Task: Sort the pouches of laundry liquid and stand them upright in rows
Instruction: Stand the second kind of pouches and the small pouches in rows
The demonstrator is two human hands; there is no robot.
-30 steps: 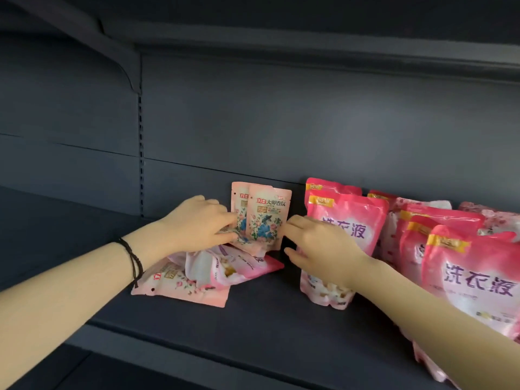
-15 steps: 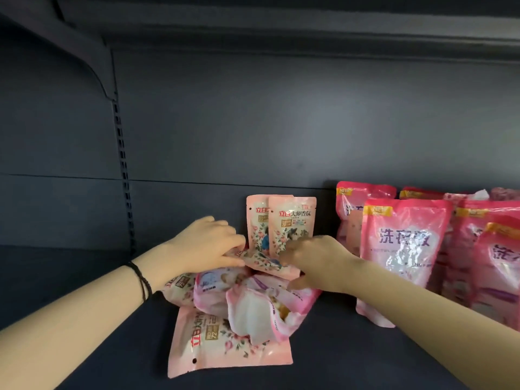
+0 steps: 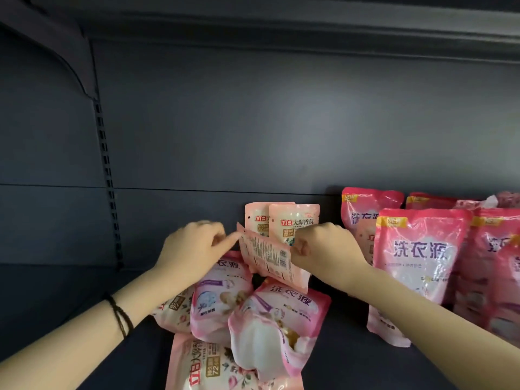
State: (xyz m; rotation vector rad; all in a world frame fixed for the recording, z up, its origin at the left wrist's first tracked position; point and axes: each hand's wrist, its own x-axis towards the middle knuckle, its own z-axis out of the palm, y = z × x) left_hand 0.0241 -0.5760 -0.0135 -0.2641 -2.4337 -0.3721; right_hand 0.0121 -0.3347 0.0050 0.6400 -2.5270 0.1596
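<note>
pale pouch [image 3: 267, 256] tilted, barcode side out, over the heap of fallen pouches [image 3: 253, 313] | left hand [image 3: 194, 249] pinches its top corner, right hand [image 3: 326, 249] grips its right edge | two pale pouches [image 3: 295, 220] upright just behind | deep-pink row [image 3: 422, 257] upright at right on the shelf [image 3: 346, 367]

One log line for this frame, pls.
left hand: pinches pale pouch corner | right hand: grips opposite edge | pale pouch: tilted, barcode facing camera | heap: lying below
</note>
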